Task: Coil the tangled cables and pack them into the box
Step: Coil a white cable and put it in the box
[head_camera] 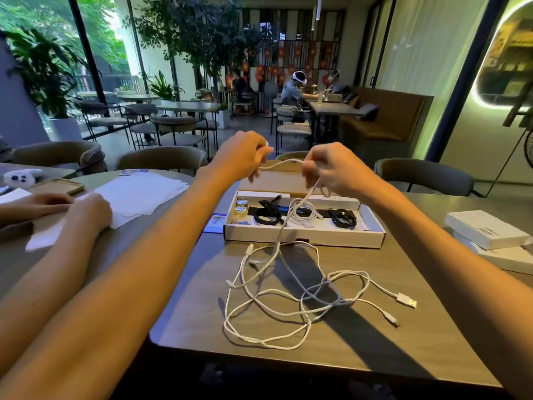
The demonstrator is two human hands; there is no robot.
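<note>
While raised over the box (pixel 302 239) | left hand (pixel 239 160) grip pinches white cable (pixel 284 162) | right hand (pixel 331 168) grip too

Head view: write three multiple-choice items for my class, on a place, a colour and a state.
1. Where do the tangled cables lie? A in the box; B on the table before the box; C on the floor.
2. What colour is the cable that the left hand and right hand hold? A black; B red; C white.
3. The box is: A open; B taped shut; C upside down.
Key: 1 B, the tangle lies on the table, nearer than the box. 2 C, the strand between the hands is white. 3 A, its contents show from above.
</note>
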